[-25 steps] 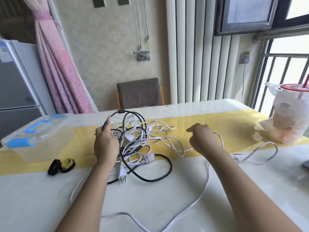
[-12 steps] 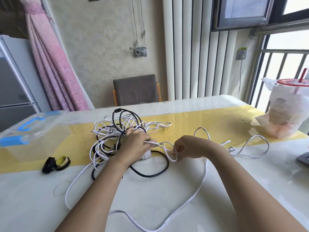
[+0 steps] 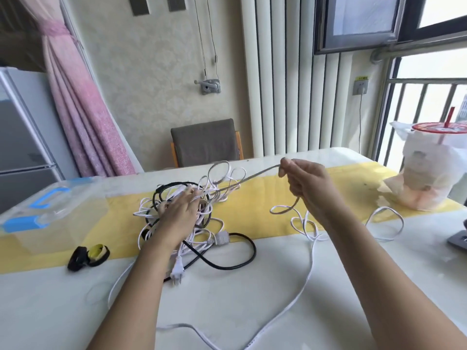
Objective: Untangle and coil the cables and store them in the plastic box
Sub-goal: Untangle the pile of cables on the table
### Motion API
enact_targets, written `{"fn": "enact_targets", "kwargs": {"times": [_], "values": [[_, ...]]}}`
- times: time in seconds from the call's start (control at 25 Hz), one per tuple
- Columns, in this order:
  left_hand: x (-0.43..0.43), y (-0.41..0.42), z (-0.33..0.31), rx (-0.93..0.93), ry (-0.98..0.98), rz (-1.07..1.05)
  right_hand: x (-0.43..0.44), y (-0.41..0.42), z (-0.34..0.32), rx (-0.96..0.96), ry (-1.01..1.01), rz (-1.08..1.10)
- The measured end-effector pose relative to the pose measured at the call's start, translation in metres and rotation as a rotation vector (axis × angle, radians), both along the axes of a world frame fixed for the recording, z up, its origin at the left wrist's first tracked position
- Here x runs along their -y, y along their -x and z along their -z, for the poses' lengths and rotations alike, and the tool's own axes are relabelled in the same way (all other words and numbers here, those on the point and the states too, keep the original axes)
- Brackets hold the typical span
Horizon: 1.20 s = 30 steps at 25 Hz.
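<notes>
On the table's yellow runner (image 3: pixel 121 223), between a clear plastic box with blue latches (image 3: pixel 58 223) and a bagged drink cup (image 3: pixel 429 178), the left hand (image 3: pixel 182 210) presses spread fingers onto the tangled heap of white and black cables (image 3: pixel 202 231) while the right hand (image 3: pixel 305 188) pinches a flat white cable (image 3: pixel 252 176) stretched taut above it.

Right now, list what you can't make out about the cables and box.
Head view only:
Tangle: crossings under the left hand are hidden.
White cable pinched by the right hand: part dips below the bottom edge.
Plastic box: left end cut off by the frame edge.
</notes>
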<state>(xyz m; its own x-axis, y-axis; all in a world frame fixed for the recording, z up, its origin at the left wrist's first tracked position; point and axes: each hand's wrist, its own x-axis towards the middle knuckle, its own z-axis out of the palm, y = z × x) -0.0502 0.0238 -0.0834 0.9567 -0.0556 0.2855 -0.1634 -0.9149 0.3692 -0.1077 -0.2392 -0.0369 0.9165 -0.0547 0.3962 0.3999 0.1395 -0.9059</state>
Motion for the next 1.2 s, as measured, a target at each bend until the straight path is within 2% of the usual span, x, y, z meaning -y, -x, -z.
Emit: {"fn": "enact_targets", "kwargs": {"times": [0.08,0.12,0.16,0.2,0.24,0.32,0.36,0.4,0.44,0.52,0.56,0.68,0.76,0.84,0.92,1.04,1.12,1.2], "values": [[-0.022,-0.006,0.005,-0.047,0.022,-0.154,0.023,0.0,-0.01,0.049,-0.364,0.114],[-0.031,-0.009,0.01,-0.054,0.106,-0.214,0.034,0.0,-0.013,0.057,-0.466,0.199],[-0.037,-0.012,0.014,-0.03,0.207,-0.25,0.043,0.001,-0.013,0.04,-0.453,0.32],[-0.04,-0.014,0.017,0.014,0.299,-0.275,0.05,0.0,-0.01,-0.019,-0.307,0.463],[-0.039,-0.014,0.018,0.056,0.362,-0.298,0.053,-0.003,-0.005,-0.139,0.0,0.611],[-0.032,-0.012,0.017,0.126,0.385,-0.339,0.052,-0.013,0.016,-0.414,0.846,0.788],[-0.03,-0.009,0.016,0.151,0.372,-0.344,0.043,-0.015,0.024,-0.472,1.179,0.796],[-0.028,-0.008,0.016,0.177,0.355,-0.337,0.031,-0.016,0.031,-0.432,1.355,0.778],[-0.028,-0.007,0.016,0.214,0.334,-0.318,0.017,-0.018,0.035,-0.318,1.386,0.714],[-0.027,-0.005,0.016,0.304,0.307,-0.239,-0.012,-0.021,0.042,-0.111,1.187,0.459],[-0.026,-0.004,0.016,0.329,0.299,-0.174,-0.028,-0.02,0.043,-0.075,1.078,0.321],[-0.012,0.012,0.01,0.245,0.286,0.156,-0.059,-0.009,0.052,-0.162,0.927,0.0],[0.002,0.021,0.008,0.085,0.268,0.381,-0.066,0.001,0.048,-0.216,0.845,-0.082],[0.012,0.021,0.01,-0.015,0.269,0.446,-0.066,0.003,0.036,-0.121,0.874,0.0],[0.016,0.014,0.014,-0.071,0.289,0.401,-0.06,0.006,0.021,-0.029,0.794,0.054],[0.016,-0.002,0.024,-0.028,0.136,0.316,-0.038,0.007,0.003,0.037,0.481,0.158],[0.016,-0.012,0.025,0.11,0.053,0.089,-0.021,0.009,-0.005,0.092,0.347,0.244],[0.011,-0.016,0.018,0.263,0.1,-0.178,-0.009,0.009,-0.008,0.137,0.238,0.352]]}}
